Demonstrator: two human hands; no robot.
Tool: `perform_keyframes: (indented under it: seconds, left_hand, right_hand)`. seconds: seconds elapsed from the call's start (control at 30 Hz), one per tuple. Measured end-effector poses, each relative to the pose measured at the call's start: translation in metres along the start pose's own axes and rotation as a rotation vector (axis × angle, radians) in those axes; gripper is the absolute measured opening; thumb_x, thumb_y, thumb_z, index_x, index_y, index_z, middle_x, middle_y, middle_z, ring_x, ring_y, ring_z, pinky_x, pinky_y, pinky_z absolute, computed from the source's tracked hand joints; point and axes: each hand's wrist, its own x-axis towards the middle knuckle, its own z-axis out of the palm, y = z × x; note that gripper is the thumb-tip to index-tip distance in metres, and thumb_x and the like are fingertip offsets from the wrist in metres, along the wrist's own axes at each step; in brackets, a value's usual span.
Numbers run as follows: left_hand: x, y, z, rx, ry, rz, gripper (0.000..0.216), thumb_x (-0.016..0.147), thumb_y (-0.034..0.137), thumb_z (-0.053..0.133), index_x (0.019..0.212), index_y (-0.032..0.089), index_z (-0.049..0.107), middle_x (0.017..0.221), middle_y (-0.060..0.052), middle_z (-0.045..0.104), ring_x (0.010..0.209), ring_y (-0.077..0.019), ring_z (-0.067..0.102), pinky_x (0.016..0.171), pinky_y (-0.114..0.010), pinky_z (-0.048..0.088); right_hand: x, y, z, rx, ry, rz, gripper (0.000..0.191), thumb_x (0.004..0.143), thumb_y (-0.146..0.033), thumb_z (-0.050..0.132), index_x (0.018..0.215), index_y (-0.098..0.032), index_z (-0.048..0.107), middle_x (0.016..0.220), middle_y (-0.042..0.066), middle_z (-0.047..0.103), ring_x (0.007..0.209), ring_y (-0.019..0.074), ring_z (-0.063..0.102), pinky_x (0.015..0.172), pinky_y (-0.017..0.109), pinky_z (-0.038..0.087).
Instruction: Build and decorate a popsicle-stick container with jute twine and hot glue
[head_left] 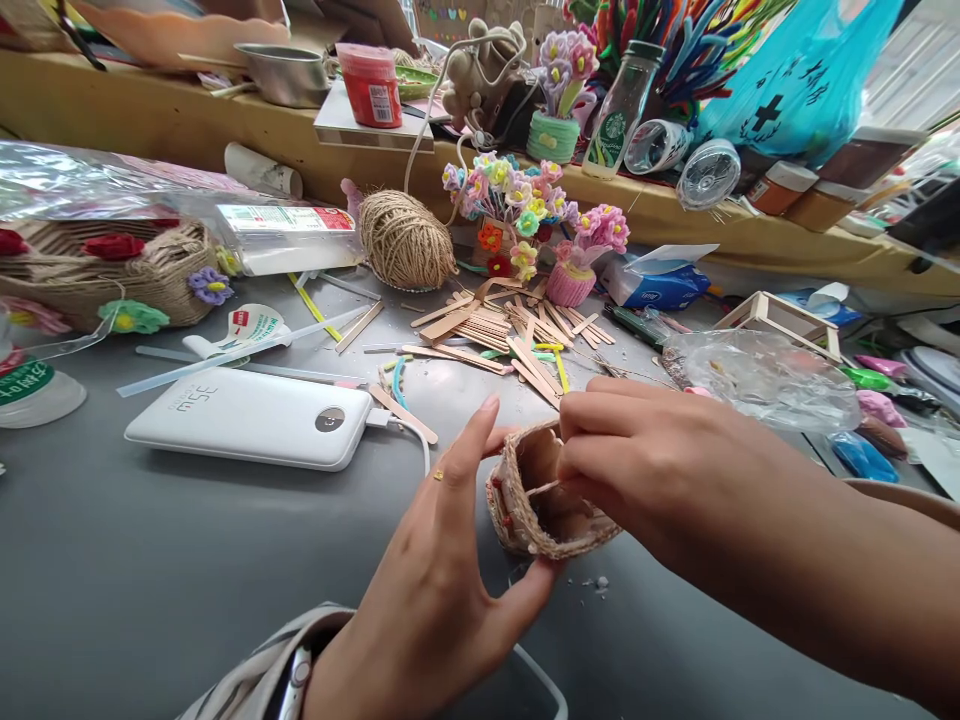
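Observation:
A small cup-shaped basket wrapped in jute twine [525,515] lies on its side on the grey table [150,560], its opening turned toward me. My left hand [442,590] cradles it from below and the left, thumb under the rim and fingers stretched up behind it. My right hand [645,460] reaches in from the right, its fingers pinched on a thin strand of twine [541,489] that runs across the basket's opening.
A white power bank [251,418] with a cable lies left of the basket. Behind it are loose wooden craft sticks [502,335], a ball of jute twine [406,240], pipe-cleaner flower pots [517,215], a crumpled plastic bag [757,380] and a twine-covered basket with flowers [112,275]. A cluttered wooden shelf [675,215] runs along the back.

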Motion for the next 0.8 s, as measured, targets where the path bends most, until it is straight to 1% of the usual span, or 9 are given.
perform_keyframes:
  seconds: [0.13, 0.27, 0.47, 0.57, 0.8]
  left_hand:
    - [-0.002, -0.001, 0.001, -0.011, 0.002, -0.023, 0.085, 0.072, 0.022, 0.059, 0.140, 0.017, 0.007, 0.121, -0.014, 0.053, 0.113, -0.0220, 0.052, 0.093, -0.037, 0.047]
    - [-0.006, -0.003, 0.003, -0.012, 0.018, -0.023, 0.085, 0.072, 0.022, 0.060, 0.140, 0.019, 0.008, 0.123, -0.013, 0.052, 0.114, -0.0230, 0.052, 0.093, -0.037, 0.047]
    - [-0.009, -0.004, 0.002, -0.002, 0.027, -0.010, 0.085, 0.072, 0.020, 0.060, 0.140, 0.020, 0.009, 0.127, -0.015, 0.049, 0.113, -0.0239, 0.053, 0.092, -0.038, 0.049]
    - [-0.009, -0.003, 0.001, 0.024, 0.020, 0.006, 0.084, 0.072, 0.019, 0.060, 0.140, 0.018, 0.009, 0.126, -0.015, 0.049, 0.113, -0.0230, 0.053, 0.093, -0.037, 0.048]
    - [-0.008, -0.003, 0.002, 0.037, 0.029, 0.009, 0.084, 0.072, 0.019, 0.061, 0.139, 0.017, 0.011, 0.125, -0.015, 0.050, 0.112, -0.0229, 0.053, 0.093, -0.036, 0.047]
  right_hand:
    - [-0.004, 0.000, 0.003, 0.043, 0.059, -0.021, 0.023, 0.069, 0.000, 0.059, 0.053, -0.015, 0.055, 0.058, -0.002, 0.054, 0.054, 0.0069, 0.041, 0.049, 0.021, 0.028]
    - [-0.008, -0.001, 0.006, 0.053, 0.101, -0.028, 0.022, 0.075, -0.001, 0.053, 0.057, -0.015, 0.055, 0.060, -0.001, 0.054, 0.054, 0.0073, 0.039, 0.049, 0.021, 0.028]
    - [-0.015, -0.001, 0.014, 0.045, 0.172, -0.010, 0.031, 0.083, -0.004, 0.039, 0.057, -0.015, 0.052, 0.059, 0.000, 0.048, 0.054, 0.0085, 0.036, 0.050, 0.021, 0.028]
    - [-0.018, -0.001, 0.017, 0.072, 0.200, 0.001, 0.029, 0.084, -0.008, 0.041, 0.060, -0.014, 0.053, 0.060, 0.000, 0.048, 0.057, 0.0094, 0.037, 0.052, 0.022, 0.029]
    - [-0.021, 0.001, 0.020, 0.141, 0.213, 0.024, 0.024, 0.086, -0.010, 0.042, 0.066, -0.015, 0.056, 0.063, 0.000, 0.051, 0.060, 0.0097, 0.039, 0.053, 0.022, 0.029]
